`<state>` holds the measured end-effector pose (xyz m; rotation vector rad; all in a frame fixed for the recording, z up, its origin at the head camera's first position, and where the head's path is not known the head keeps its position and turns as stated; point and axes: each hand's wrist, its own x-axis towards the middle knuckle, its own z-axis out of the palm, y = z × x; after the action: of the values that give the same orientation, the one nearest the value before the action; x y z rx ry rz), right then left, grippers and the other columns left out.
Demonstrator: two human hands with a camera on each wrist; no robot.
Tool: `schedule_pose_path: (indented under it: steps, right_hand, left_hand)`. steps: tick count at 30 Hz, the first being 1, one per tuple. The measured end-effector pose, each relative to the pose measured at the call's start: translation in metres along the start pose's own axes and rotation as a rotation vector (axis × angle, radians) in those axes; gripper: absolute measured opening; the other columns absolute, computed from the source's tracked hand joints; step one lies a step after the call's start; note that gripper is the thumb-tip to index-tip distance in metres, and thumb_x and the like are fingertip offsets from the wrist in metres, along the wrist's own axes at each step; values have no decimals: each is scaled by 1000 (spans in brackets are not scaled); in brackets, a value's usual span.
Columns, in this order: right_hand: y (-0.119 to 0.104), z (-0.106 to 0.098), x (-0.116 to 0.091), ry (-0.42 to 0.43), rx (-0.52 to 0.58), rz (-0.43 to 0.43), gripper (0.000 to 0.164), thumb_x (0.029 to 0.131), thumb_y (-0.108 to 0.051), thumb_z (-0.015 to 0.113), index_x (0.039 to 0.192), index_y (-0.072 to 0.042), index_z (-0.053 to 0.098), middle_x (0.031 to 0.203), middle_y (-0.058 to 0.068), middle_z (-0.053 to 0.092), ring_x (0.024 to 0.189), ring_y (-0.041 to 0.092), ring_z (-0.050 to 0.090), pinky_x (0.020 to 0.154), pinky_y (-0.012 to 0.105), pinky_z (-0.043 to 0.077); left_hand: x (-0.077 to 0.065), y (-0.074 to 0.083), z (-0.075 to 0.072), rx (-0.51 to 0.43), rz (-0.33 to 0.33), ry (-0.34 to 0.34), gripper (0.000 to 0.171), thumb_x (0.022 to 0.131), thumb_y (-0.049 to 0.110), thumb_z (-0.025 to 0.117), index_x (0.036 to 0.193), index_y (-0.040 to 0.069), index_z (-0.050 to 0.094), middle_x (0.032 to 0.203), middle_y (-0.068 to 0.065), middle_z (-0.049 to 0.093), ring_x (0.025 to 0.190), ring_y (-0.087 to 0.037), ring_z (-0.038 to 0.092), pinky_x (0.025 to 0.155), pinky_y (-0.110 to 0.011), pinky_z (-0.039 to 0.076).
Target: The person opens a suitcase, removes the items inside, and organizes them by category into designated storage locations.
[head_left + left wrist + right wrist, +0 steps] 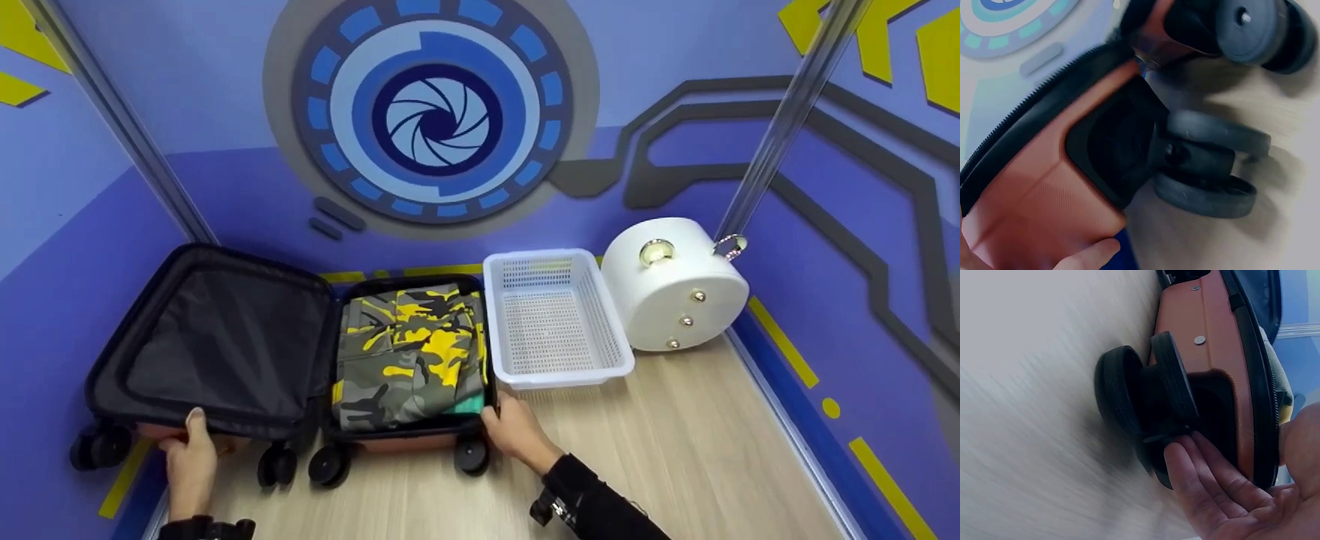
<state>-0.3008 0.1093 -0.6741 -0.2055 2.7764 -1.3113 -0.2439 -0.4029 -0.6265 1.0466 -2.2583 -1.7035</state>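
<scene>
We see a small suitcase (300, 352) lying open on the table (675, 450), w/ camo clothes (409, 352) packed in its right half; left half is bare lining. Left hand (191, 457) grips the lid's near edge, thumb on top. Right hand (517, 431) holds the right corner, fingers curled under by a wheel (1140, 405). White basket (555, 322) just beside the suitcase holds nothing; white round case (675, 289) next to it.

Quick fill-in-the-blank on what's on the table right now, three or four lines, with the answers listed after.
1. The suitcase lies ____ on the table.
2. The folded clothing in its right half has a ____ pattern.
3. The white basket stands between the suitcase and a white ____.
4. The left hand holds the edge of the suitcase's ____ half; the right hand holds the other half's corner.

Missing words: open; camouflage; drum; left
</scene>
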Motion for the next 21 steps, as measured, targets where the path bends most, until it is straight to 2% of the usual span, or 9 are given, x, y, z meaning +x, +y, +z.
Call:
schedule_pose_path:
  steps: [1,4,6,9,10,12,14,17,21]
  right_hand:
    - [0,1,0,-3,2,-4,31,104,-21,60,125,-1,71,96,10,73,82,22,64,75,39,55]
    - [-1,2,1,-11,-3,-15,31,104,-21,60,124,0,71,94,9,72,82,22,65,75,39,55]
    - [-2,2,2,-13,-3,-19,30,103,-20,60,123,0,71,93,9,72,82,22,65,75,40,55]
    - [-4,2,2,-8,-14,-21,28,103,-21,59,120,-1,71,96,11,74,84,23,64,78,42,56]
    - [-4,1,2,-5,-15,-25,28,103,-20,59,119,-1,71,98,12,75,85,23,65,79,43,57]
    - [-5,1,2,-1,-21,-32,26,103,-20,60,117,-1,72,101,14,77,86,23,64,82,45,58]
    - [-5,1,2,2,-26,-34,25,102,-20,60,115,-2,72,103,15,77,87,23,64,84,45,59]
    - [-5,1,2,-1,-23,-28,24,102,-21,60,115,-3,72,102,14,76,86,23,63,82,45,58]
    - [-4,2,2,-10,-9,-20,26,103,-20,60,118,-2,71,103,15,75,87,24,63,83,46,58]
  left_hand:
    - [0,-3,-1,10,-20,-2,110,110,69,24,165,-12,-26,171,-48,14,163,-55,21,136,-62,19]
    - [0,-8,0,-34,-71,-13,112,109,71,22,163,-10,-30,171,-45,15,159,-51,27,135,-60,22]
    - [0,-9,0,-57,-76,-14,113,108,74,23,163,-7,-33,177,-41,4,166,-49,19,137,-58,18]
    - [-1,-9,1,-53,-65,-30,114,107,77,21,160,-5,-37,179,-32,-19,171,-45,-5,140,-57,4]
    - [-1,-9,2,-46,-59,-34,114,107,77,21,160,-5,-37,177,-30,-24,171,-45,-11,140,-57,1]
    - [0,-10,2,-8,-66,-42,112,107,77,17,158,-6,-37,175,-30,-28,169,-45,-16,140,-57,-3]
    - [0,-11,3,14,-77,-45,111,107,76,15,158,-8,-37,175,-32,-27,170,-46,-15,140,-57,-2]
    - [2,-13,5,2,-78,-39,112,107,75,14,160,-11,-33,177,-37,-15,171,-46,-6,141,-56,2]
    - [6,-18,8,-53,-59,-15,112,108,73,18,166,-16,-15,176,-42,7,167,-47,13,140,-55,11]
